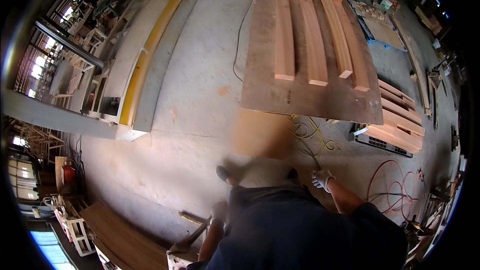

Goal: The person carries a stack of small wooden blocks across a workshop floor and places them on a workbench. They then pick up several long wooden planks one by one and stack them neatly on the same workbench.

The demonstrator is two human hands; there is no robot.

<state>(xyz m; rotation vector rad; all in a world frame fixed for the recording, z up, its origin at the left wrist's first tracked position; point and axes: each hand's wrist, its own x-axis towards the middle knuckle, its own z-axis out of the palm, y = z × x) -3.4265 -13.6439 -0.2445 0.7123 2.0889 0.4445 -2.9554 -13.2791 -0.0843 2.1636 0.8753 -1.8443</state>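
My right hand (323, 179), in a light work glove, hangs beside my body with its fingers curled. A dark cord or hose (313, 158) runs up to the fingers, but whether they grip it is not clear. My left hand (219, 210), also gloved, is low at my left side; its fingers are dim and smeared. A dark wooden piece (193, 234) slants just below it. Ahead stands a table with a brown board top (265, 92), bearing several long reddish wooden beams (284, 45) laid lengthwise. Neither hand touches the beams.
More beams (395, 137) are stacked on a black pallet at the right. A yellow hose (315, 132) coils under the table's near edge; a red hose (392, 187) loops over the floor. A yellow-edged bench (135, 85) stands left, and brown boards (117, 230) lie behind left.
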